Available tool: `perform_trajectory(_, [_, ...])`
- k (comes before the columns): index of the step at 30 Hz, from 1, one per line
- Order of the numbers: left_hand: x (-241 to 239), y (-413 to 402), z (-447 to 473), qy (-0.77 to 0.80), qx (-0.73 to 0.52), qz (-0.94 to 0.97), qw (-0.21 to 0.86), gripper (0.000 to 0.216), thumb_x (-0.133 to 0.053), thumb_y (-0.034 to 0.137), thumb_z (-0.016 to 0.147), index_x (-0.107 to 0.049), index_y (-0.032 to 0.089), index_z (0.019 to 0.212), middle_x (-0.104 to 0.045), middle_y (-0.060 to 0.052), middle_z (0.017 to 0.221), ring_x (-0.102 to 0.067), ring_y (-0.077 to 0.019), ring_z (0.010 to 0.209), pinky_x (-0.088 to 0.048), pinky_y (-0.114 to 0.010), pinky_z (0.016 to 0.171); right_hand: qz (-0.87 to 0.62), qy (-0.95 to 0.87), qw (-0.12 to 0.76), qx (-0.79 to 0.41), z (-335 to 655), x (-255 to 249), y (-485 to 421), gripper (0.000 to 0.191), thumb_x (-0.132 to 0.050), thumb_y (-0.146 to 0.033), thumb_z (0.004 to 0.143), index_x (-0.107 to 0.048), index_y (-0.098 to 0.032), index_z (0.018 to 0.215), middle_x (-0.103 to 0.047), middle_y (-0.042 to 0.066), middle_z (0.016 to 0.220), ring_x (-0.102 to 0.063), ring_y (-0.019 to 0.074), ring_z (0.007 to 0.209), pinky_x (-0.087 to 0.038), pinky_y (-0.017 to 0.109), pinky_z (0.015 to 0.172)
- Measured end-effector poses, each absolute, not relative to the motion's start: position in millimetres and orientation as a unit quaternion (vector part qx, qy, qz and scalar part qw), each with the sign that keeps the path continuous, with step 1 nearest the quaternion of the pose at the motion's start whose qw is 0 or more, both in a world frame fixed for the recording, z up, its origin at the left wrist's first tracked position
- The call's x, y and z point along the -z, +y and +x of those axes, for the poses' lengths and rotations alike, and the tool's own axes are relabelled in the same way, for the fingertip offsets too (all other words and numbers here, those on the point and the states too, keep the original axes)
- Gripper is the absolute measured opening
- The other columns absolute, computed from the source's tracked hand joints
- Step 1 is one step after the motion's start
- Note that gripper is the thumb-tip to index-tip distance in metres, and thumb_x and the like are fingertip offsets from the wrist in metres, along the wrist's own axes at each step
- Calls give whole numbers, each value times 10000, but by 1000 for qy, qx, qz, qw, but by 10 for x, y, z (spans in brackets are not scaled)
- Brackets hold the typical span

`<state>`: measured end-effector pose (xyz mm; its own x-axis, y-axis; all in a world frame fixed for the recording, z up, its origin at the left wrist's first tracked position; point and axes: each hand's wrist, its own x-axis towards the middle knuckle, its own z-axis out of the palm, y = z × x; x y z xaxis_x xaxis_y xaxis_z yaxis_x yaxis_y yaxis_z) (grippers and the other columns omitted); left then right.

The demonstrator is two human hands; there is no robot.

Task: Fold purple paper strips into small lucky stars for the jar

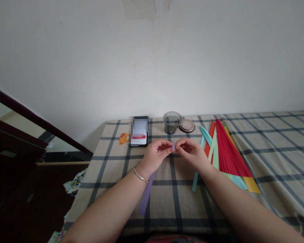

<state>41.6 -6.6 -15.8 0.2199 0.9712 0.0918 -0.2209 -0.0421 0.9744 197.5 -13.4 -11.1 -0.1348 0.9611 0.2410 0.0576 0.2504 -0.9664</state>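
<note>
My left hand (160,152) and my right hand (191,152) meet above the middle of the table, fingertips close together. Between them is a tiny purple piece of folded paper (172,147), pinched by my left thumb and fingers. The fingertips of my right hand close on its right side. Under my left wrist lie purple paper strips (145,199). Right of my right hand a fan of red paper strips (230,152) lies over yellow strips (253,186), orange strips (209,143) and pale green strips (215,155). A light blue strip (195,182) sticks out below my right wrist.
A phone (140,131) stands near the wall, with an orange bear cutout (124,138) beside it. Behind my hands are a clear jar (171,122) and its round lid (187,125). A checked cloth (164,206) covers the table; its left edge drops beside a dark railing (40,119).
</note>
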Motion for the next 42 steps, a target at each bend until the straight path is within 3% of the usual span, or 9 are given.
perform_trajectory(20, [134,-59,434,374,-505,440,641,265,-818,290,550,-660,142,702,-678,2,710,-605,-109,693,-471,-281,763,-432,-620,505,-418,1979,117,-150,147,-632,-337,761,-596,-197,734,-609,17,698,-553,136,610,-444,266,573])
perform_trajectory(42, [104,-80,397,383,-503,552,544,238,-731,350,671,-673,150,785,-723,-58,825,-669,-176,802,-532,-332,792,-435,-615,503,-423,1968,156,-130,168,-596,-370,778,-572,-204,765,-588,21,730,-535,139,647,-437,256,581])
